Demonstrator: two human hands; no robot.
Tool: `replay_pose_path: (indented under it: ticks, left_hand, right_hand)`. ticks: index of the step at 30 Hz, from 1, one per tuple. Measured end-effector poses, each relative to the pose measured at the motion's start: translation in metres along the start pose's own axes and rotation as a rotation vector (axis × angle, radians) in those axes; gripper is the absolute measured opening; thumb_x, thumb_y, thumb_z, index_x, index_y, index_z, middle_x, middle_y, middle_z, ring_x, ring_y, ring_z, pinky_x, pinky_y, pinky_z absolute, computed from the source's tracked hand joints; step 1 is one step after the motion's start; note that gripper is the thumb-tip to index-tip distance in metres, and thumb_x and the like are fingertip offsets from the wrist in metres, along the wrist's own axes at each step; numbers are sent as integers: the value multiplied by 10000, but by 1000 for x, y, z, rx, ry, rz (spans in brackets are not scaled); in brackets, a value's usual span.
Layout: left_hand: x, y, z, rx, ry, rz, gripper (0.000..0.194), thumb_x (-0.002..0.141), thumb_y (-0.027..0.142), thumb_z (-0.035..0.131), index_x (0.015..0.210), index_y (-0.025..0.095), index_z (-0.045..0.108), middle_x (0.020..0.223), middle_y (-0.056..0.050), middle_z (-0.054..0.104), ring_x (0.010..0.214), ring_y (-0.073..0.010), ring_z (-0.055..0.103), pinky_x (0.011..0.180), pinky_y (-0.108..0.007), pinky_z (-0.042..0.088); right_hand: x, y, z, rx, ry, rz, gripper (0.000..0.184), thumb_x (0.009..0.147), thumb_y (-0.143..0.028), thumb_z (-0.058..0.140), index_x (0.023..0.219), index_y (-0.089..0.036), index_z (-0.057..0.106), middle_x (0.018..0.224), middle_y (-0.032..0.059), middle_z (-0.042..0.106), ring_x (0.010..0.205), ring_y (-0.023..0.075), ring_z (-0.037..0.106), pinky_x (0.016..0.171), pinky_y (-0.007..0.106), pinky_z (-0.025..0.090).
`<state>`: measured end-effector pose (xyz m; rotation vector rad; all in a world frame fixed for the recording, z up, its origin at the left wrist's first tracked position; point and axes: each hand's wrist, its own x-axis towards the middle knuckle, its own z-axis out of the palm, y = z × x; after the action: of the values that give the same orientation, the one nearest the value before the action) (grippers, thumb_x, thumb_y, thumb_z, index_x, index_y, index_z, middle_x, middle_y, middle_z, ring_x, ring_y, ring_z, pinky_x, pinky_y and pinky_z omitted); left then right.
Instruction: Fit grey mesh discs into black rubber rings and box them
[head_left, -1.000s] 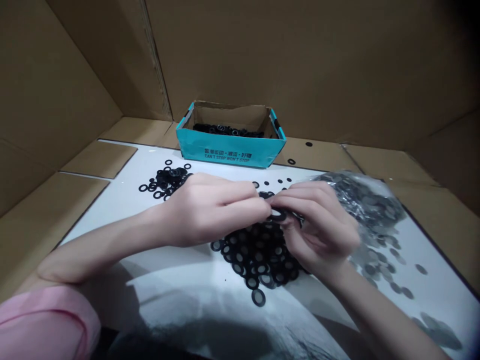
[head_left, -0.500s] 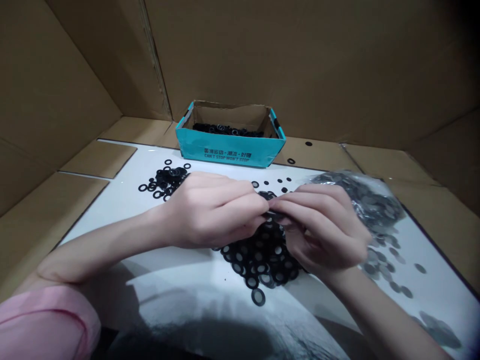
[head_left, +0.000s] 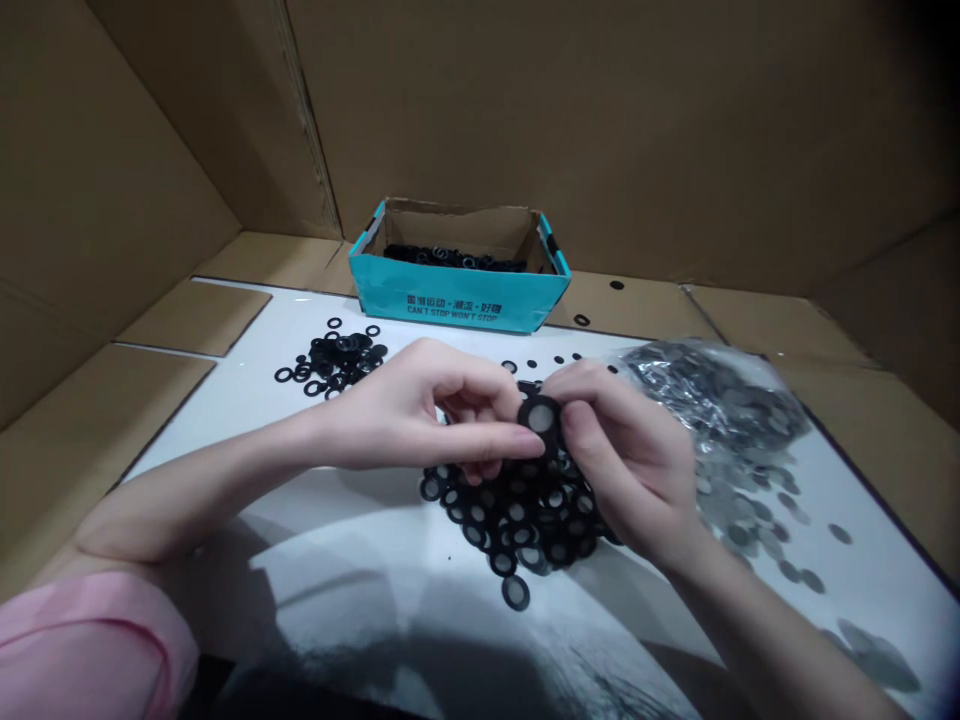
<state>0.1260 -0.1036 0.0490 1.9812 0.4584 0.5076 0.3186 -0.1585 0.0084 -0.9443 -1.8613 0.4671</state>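
A black ring with a pale grey disc in its middle [head_left: 540, 418] is held up over the pile, its face turned toward me. My left hand [head_left: 442, 410] pinches its lower left edge, thumb in front and fingers curled behind. On the other side, my right hand [head_left: 630, 440] grips the dark right edge between thumb and bent fingers. Whether a second black piece sits behind the ring I cannot tell. Right below both hands lies a pile of black rings with pale centres [head_left: 517, 520], partly covered by my fingers.
A turquoise cardboard box [head_left: 457, 290] holding black rings stands at the back. Loose black rings [head_left: 334, 360] lie to the left. On the right, a clear plastic bag [head_left: 705, 385] of grey discs spills loose discs [head_left: 757, 530] onto the white table. Cardboard walls [head_left: 600, 120] surround the workplace.
Both hands have turned, so the thumbs now show and the ring faces me. Earlier the fingers met over the piece and mostly hid it.
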Motion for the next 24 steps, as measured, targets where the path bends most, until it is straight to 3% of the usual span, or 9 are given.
replay_pose_path:
  ticks: [4, 8, 12, 19, 24]
  left_hand:
    - [1, 1, 2, -85, 57, -41, 186, 817, 222, 685, 695, 99, 618, 589, 2, 641, 529, -77, 615, 505, -142, 493]
    - [1, -1, 3, 19, 126, 24, 168, 785, 210, 723, 685, 98, 647, 636, -13, 685, 540, -76, 607, 518, -159, 474]
    - [1, -1, 4, 103, 153, 72, 194, 783, 234, 728, 664, 106, 645, 631, -7, 693, 546, -74, 601, 511, -160, 452]
    - [0, -1, 4, 140, 161, 112, 204, 772, 227, 738, 658, 99, 627, 600, 6, 656, 524, -58, 563, 517, -150, 451]
    - [-1, 0, 5, 94, 146, 92, 231, 800, 271, 687, 662, 112, 594, 547, 26, 576, 494, -57, 503, 501, -166, 436]
  right_hand:
    - [-3, -2, 7, 434, -83, 391, 269, 946, -372, 455, 747, -214, 544, 695, 4, 516, 656, 136, 499, 601, 280, 417]
    - [-2, -7, 13, 668, -101, 540, 338, 906, -420, 505, 649, -201, 490, 635, -5, 457, 604, 127, 449, 551, 263, 393]
    - [2, -12, 14, 729, -109, 577, 333, 891, -412, 522, 635, -202, 485, 608, -12, 426, 562, 119, 406, 501, 252, 352]
    - [-1, -6, 15, 753, -112, 551, 321, 899, -402, 522, 653, -195, 508, 633, -6, 451, 604, 120, 436, 550, 250, 376]
    - [-5, -2, 13, 472, -77, 453, 285, 931, -406, 477, 729, -211, 525, 686, 3, 505, 656, 135, 486, 587, 268, 405]
